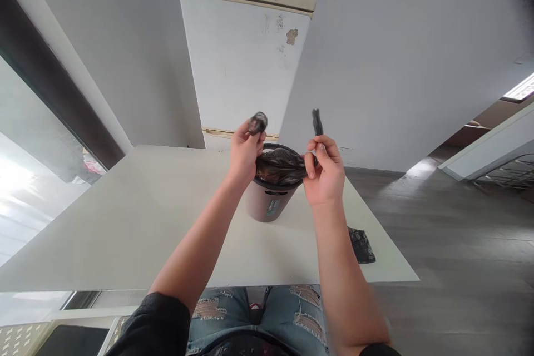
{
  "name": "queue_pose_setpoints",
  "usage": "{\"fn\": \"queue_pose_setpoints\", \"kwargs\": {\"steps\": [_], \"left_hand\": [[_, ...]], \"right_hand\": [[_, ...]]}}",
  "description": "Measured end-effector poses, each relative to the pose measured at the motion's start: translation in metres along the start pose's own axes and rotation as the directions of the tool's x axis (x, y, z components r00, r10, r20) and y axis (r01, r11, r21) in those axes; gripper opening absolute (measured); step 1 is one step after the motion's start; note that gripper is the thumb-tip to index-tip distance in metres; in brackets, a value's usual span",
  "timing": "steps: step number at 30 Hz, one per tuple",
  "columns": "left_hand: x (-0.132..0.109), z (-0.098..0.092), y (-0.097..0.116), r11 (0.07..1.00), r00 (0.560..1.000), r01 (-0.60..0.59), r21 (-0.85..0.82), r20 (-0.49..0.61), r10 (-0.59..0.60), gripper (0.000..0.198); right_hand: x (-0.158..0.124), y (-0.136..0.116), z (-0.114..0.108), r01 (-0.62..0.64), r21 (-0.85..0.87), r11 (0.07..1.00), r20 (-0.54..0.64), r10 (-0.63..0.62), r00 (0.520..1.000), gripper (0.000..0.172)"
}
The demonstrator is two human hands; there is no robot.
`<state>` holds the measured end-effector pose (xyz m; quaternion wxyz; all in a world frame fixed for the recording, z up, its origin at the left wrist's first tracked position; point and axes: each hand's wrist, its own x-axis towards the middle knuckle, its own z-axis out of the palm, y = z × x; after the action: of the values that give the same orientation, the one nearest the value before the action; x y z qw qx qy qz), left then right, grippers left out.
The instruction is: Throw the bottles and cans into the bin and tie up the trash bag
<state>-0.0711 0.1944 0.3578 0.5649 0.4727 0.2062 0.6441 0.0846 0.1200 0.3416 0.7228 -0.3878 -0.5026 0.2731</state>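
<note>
A black plastic bag (281, 164) stretches between my two hands over the mouth of a round trash can (262, 206) with a dark rim. My left hand (245, 150) is closed on the bag's left side, and a bunched end pokes up above the fingers. On the other side my right hand (324, 169) pinches the gathered plastic, with a twisted strip standing up past the fingertips. The bag's lower part hangs inside the can, where its bottom is hidden. A label and a handle slot show on the can's front.
The can stands on a white table (179, 206). A folded black plastic piece (362, 245) lies by my right forearm, near the table's right edge. Behind the table is a white refrigerator (246, 61) against a grey wall. Grey floor (459, 245) extends to the right.
</note>
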Motion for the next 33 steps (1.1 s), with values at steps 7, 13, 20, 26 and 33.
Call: {"fn": "queue_pose_setpoints", "kwargs": {"steps": [7, 13, 20, 26, 33], "left_hand": [[0.007, -0.019, 0.018, 0.974, 0.999, 0.025, -0.226, -0.022, -0.031, 0.031], [0.004, -0.027, 0.014, 0.987, 1.0, 0.029, -0.156, 0.011, -0.027, 0.025], [-0.008, -0.006, 0.007, 0.968, 0.959, -0.091, 0.236, 0.284, 0.021, 0.033], [-0.008, -0.001, 0.0, 0.949, 0.947, -0.08, 0.305, 0.322, -0.024, 0.029], [-0.013, 0.007, 0.0, 0.82, 0.985, -0.152, 0.552, 0.151, 0.08, 0.017]], "right_hand": [[0.004, 0.004, -0.011, 0.158, 0.159, 0.974, -0.161, -0.133, 0.978, 0.013], [0.009, 0.004, -0.016, 0.067, 0.139, 0.988, -0.15, -0.046, 0.988, 0.016], [0.017, 0.005, 0.004, -0.147, 0.014, 0.989, 0.204, 0.141, 0.969, 0.031], [0.017, 0.013, 0.018, -0.106, -0.106, 0.989, 0.213, 0.127, 0.969, 0.027], [0.003, 0.004, 0.015, -0.052, -0.331, 0.942, 0.299, 0.157, 0.941, 0.018]]}}
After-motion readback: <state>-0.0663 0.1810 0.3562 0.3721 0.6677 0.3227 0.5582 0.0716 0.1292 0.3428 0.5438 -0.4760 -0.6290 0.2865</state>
